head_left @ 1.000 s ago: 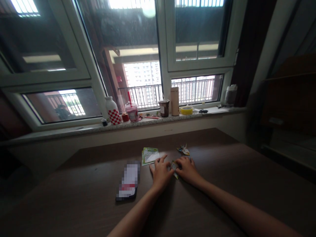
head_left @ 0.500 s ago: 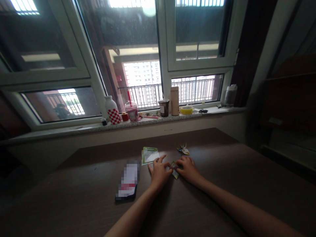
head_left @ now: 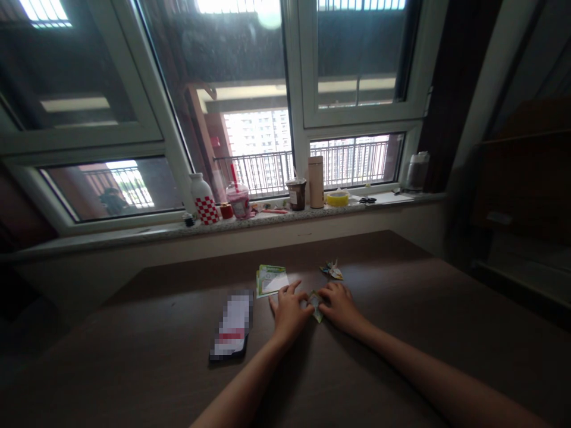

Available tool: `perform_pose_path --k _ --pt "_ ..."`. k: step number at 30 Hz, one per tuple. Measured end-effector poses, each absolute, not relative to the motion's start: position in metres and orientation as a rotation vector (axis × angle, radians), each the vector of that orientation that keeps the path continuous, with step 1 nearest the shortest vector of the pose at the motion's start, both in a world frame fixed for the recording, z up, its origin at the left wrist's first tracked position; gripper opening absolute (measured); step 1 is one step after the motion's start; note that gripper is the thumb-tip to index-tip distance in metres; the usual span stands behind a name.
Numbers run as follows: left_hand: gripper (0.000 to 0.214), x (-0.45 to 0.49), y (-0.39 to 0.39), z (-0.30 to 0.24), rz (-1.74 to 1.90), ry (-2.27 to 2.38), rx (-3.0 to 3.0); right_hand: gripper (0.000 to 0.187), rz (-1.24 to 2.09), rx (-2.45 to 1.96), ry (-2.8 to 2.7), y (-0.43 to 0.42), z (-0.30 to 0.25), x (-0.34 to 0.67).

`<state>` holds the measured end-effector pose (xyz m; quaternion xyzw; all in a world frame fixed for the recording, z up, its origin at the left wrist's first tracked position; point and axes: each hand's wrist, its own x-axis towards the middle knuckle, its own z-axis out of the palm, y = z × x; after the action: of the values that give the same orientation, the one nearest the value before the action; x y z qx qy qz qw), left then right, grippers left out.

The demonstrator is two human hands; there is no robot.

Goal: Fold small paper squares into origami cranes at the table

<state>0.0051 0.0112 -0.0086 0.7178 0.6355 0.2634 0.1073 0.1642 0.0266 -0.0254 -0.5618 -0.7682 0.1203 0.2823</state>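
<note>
Item 1: small paper piece, green-edged, on the bench between the two hands; creased, its near end coming to a point

Item 2: left hand, thumb and forefinger drawn together on the left edge of the small paper piece, the other fingers loosely spread towards the sheets

Item 3: right hand, fingers curled, thumb and forefinger closed in on the right edge of the same piece; exact contact partly hidden by the knuckles

Item 4: folded paper figure, several points sticking up, lying beyond the right hand, apart from it

Item 5: green-bordered sheets, overlapping, flat, just beyond the left hand's fingertips

Item 6: phone, screen blurred out, left of the left hand, near the sheets

Item 7: windowsill behind, bearing a red-checked bottle, two drink cups, a tan flask and a yellow tape roll

Condition, as judged: folded figure appears finished; small piece part-folded, with creasing apparently left to do; sheets seem unworked

Change against half a second ago: near end of the small piece, blunter and paler then, now narrower and greener; both hands nearly in the same place; figure, sheets and phone unmoved on the bench
</note>
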Motion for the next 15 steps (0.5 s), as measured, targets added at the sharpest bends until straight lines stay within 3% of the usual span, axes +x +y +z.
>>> perform_pose_path --k 15 --pt "0.011 0.003 0.012 -0.011 0.757 1.87 2.096 0.027 0.649 -1.23 -2.008 0.041 -0.031 0.188"
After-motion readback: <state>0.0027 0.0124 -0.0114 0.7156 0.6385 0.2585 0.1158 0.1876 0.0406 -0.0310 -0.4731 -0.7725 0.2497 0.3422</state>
